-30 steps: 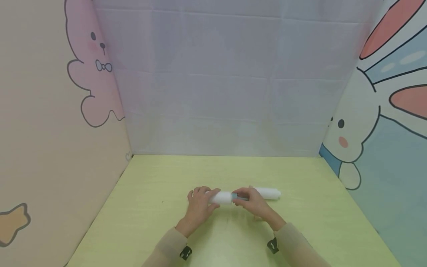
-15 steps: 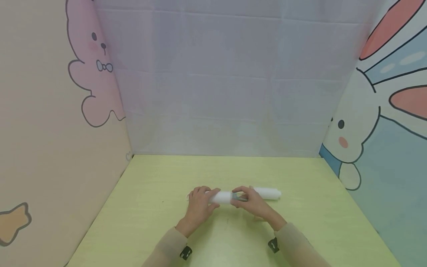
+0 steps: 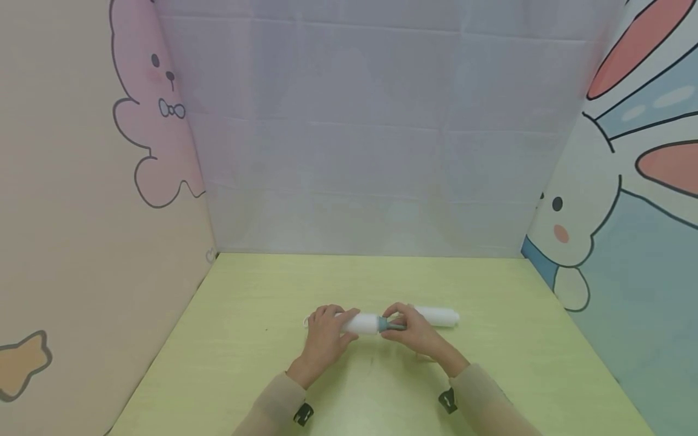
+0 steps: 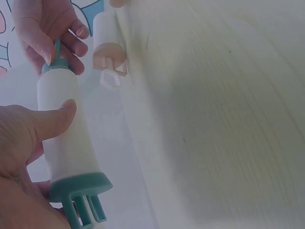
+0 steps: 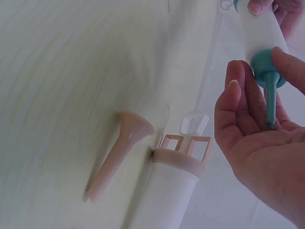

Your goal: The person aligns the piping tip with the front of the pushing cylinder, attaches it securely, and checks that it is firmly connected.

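A white, syringe-like tube (image 3: 365, 323) lies sideways between my hands. My left hand (image 3: 326, 333) grips its barrel, the thumb stretched along the white side in the left wrist view. At the left-hand end sits a teal collar (image 4: 78, 186) with open loops. On the other end is a teal nozzle (image 5: 269, 93) with a wide base and a thin spout. My right hand (image 3: 410, 326) holds the nozzle's base between thumb and fingers, and the spout points back over the palm. In the right wrist view, the thumb rests on the base's edge.
A second white tube (image 3: 438, 316) with a peach looped collar (image 5: 177, 160) lies on the pale green table (image 3: 262, 284), just beyond my right hand. Near it rests a loose peach nozzle (image 5: 119, 150). Cartoon-printed walls stand on both sides, a white sheet behind.
The right fingers have shifted around the teal nozzle's base, which now shows more between them and the white barrel. The left hand keeps its grip almost unmoved.
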The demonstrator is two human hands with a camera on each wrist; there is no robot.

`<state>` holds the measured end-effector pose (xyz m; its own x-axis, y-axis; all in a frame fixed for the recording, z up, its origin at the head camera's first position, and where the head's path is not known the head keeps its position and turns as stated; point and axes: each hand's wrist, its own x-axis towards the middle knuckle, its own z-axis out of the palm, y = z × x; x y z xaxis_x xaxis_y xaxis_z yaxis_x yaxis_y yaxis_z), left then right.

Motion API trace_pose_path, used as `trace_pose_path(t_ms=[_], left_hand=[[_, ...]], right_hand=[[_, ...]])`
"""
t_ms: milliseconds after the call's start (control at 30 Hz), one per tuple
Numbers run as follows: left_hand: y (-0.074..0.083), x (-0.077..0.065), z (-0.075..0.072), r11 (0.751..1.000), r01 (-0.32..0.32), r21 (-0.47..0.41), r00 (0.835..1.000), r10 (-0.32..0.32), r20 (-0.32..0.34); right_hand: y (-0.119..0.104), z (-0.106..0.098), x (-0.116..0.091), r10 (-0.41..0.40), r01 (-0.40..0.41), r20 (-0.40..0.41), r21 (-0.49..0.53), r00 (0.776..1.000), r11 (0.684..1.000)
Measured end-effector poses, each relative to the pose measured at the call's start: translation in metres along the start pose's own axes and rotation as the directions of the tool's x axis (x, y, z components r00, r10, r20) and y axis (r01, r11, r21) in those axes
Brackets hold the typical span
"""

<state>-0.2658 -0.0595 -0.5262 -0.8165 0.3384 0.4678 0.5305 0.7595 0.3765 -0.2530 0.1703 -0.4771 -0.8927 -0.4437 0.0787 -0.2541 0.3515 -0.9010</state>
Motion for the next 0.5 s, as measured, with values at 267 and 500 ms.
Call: trace_pose_path(t_ms=[267,500], left_hand=[[0.001,0.000,-0.002,1.000,-0.022,-0.003,1.000,0.022,-0.019],[0.002,0.000,-0.003,1.000,-0.018,-0.003,1.000,0.018,-0.017]], right_hand=[[-0.008,0.000,-0.002,0.031,-0.031,-0.008,-0.046,0.999,0.998],[0.013,0.000,0.004,0.077,-0.077,-0.004,-0.033,0.997,0.996]])
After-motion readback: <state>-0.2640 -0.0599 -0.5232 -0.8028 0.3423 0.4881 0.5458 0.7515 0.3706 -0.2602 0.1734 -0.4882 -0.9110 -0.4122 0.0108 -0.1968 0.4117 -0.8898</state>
